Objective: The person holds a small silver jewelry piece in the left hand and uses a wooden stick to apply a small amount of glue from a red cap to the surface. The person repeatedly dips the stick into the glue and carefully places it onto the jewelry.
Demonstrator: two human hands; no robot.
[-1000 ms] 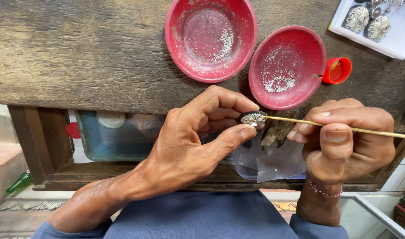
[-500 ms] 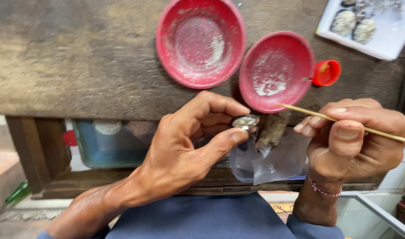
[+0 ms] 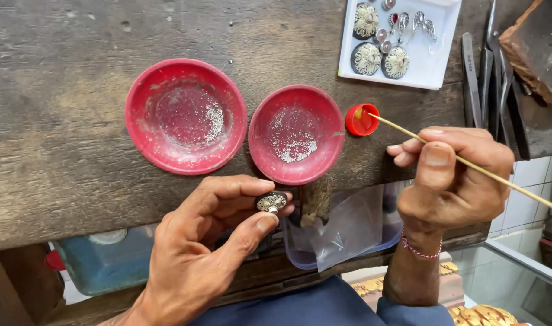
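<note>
At lower centre of the frame, the left hand [image 3: 194, 259] pinched a small filigree ornament [image 3: 271, 201] face-up between thumb and fingertips, while the right hand [image 3: 451, 181] gripped a thin wooden stick [image 3: 469, 164], tip dipped in the red bottle cap [image 3: 362, 119].

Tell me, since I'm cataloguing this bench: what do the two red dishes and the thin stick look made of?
Two round red dishes: likely plastic, scuffed glossy surface, dusted with pale grains. Thin pale stick: looks like bamboo or wood, matte straw colour.

Two red dishes [image 3: 186, 115] (white-speckled), red cap [image 3: 361, 120], white tray [image 3: 400, 41]
</note>
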